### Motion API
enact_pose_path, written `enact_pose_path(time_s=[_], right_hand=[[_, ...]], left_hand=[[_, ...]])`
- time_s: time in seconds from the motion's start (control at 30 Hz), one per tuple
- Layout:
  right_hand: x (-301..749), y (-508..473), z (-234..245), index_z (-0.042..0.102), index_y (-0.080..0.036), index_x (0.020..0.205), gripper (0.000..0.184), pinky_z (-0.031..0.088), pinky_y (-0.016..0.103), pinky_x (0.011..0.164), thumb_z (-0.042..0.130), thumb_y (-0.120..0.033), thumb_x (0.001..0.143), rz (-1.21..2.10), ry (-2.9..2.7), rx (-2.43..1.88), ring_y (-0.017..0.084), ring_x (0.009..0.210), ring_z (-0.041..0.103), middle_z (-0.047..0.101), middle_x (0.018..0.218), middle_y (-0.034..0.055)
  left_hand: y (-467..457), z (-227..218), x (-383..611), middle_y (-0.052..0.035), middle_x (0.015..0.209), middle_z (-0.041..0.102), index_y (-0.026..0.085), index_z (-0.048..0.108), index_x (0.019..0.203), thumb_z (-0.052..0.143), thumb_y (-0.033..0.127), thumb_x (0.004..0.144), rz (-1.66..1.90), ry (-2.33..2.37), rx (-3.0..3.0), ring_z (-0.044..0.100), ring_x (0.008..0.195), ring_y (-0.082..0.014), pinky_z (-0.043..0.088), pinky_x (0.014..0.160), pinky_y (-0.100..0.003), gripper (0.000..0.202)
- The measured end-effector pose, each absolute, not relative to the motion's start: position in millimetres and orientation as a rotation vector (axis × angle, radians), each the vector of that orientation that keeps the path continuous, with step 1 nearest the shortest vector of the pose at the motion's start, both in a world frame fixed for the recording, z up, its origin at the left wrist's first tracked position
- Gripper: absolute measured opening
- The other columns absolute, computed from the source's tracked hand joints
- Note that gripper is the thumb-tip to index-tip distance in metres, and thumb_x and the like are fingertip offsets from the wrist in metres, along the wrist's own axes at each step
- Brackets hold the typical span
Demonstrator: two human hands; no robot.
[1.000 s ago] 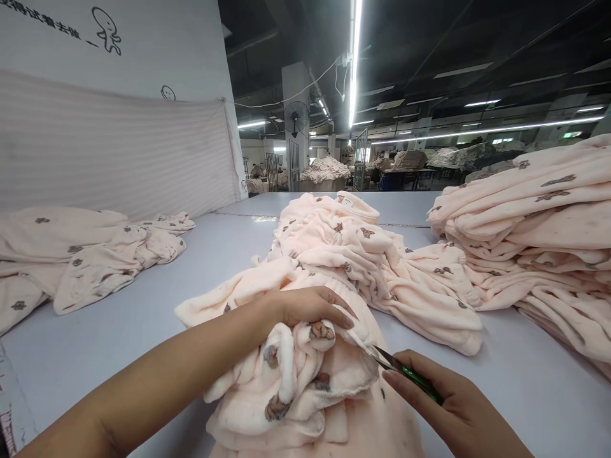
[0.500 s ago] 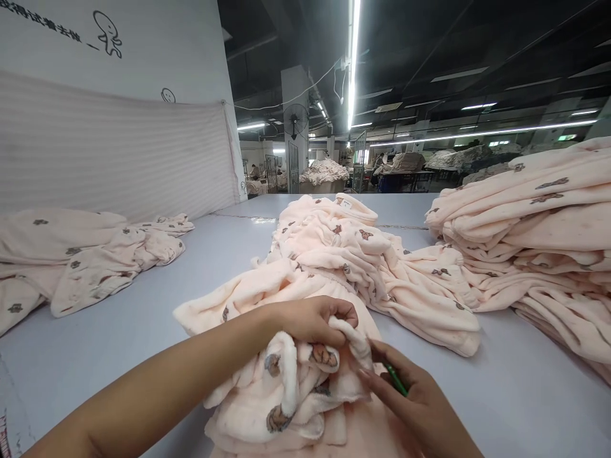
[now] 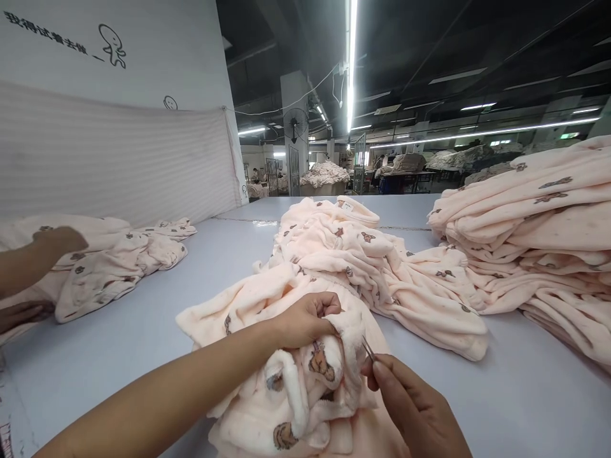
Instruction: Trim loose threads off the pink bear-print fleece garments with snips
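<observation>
A pale pink fleece garment (image 3: 267, 413) with brown bear prints lies bunched on the table in front of me. My left hand (image 3: 310, 321) is closed in a pinch on a fold of it, the edge raised and curling over. Just to the right, my right hand (image 3: 410, 397) grips thread snips (image 3: 368, 349), their thin metal points up against the lifted edge. Their handle is hidden inside my fingers. Beyond my hands, more of the pink fleece (image 3: 329, 235) is heaped, with a white label (image 3: 347, 206) at the far end.
A tall stack of pink fleece garments (image 3: 529, 216) stands on the right. At the left, another person's hands (image 3: 62, 245) are over a flatter fleece pile (image 3: 109, 267). The grey-blue table (image 3: 219, 251) runs back towards a wall (image 3: 157, 38) and hanging sheet (image 3: 114, 152).
The snips have turned in my right hand, so the points now show at the fabric edge instead of the green handle. Another person's hands have come in at the left.
</observation>
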State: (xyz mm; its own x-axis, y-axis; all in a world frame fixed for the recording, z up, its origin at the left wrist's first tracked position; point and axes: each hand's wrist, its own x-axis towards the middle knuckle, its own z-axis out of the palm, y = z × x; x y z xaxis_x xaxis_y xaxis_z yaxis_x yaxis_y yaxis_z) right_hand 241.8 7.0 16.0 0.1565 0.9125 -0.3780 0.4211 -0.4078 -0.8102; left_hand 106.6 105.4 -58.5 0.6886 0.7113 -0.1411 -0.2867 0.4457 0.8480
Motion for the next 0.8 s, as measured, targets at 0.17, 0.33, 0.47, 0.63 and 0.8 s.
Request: enact_pose_path(time_s=[0.17,0.33,0.47,0.63,0.8], right_hand=[[245.1,9.3,14.0,0.052,-0.021,0.063,0.040,0.034,0.017,0.053,0.050,-0.057,0.080,1.237,-1.126,-1.956,0.012,0.064,0.043,0.043,0.062,-0.0031],[257.3,13.5,11.4,0.057,-0.018,0.067,0.045,0.041,0.019,0.058,0.054,-0.063,0.074,1.255,-0.889,-2.004,0.013,0.064,0.046,0.048,0.060,-0.0013],[276.2,21.3,23.0,0.055,-0.020,0.073,0.045,0.036,0.012,0.051,0.053,-0.065,0.073,1.162,-0.711,-2.013,0.007,0.048,0.029,0.029,0.043,-0.0081],[283.4,25.9,34.1,0.056,-0.020,0.069,0.045,0.038,0.014,0.047,0.057,-0.065,0.070,1.099,-0.694,-1.987,0.007,0.043,0.026,0.034,0.043,-0.0075],[279.1,25.6,31.8,0.059,-0.019,0.070,0.049,0.037,0.022,0.040,0.056,-0.068,0.065,1.049,-0.724,-1.947,0.008,0.040,0.034,0.040,0.046,-0.0053]], left_hand=[[102.5,-60.4,106.7,0.0084,0.057,0.028,0.018,0.029,0.059,0.053,0.012,0.057,0.633,0.524,0.921,0.022,0.049,-0.0042,0.017,0.044,-0.018,0.025],[112.5,-46.6,102.8,0.0030,0.078,0.057,0.018,0.055,0.095,0.044,0.006,0.063,0.626,0.566,1.187,0.047,0.062,-0.0089,0.038,0.060,-0.020,0.036],[137.3,-25.6,104.2,-0.0061,0.106,0.058,0.012,0.063,0.078,0.037,0.001,0.066,0.626,0.494,1.716,0.051,0.101,-0.0160,0.036,0.092,-0.023,0.031],[182.0,-7.5,95.3,-0.0006,0.079,0.063,0.014,0.064,0.070,0.034,0.006,0.071,0.079,0.354,1.895,0.056,0.076,-0.0116,0.043,0.076,-0.019,0.030],[189.0,6.3,94.8,-0.0041,0.052,0.053,0.012,0.062,0.060,0.050,0.057,0.073,-0.245,0.751,2.093,0.051,0.057,-0.0188,0.040,0.060,-0.030,0.048]])
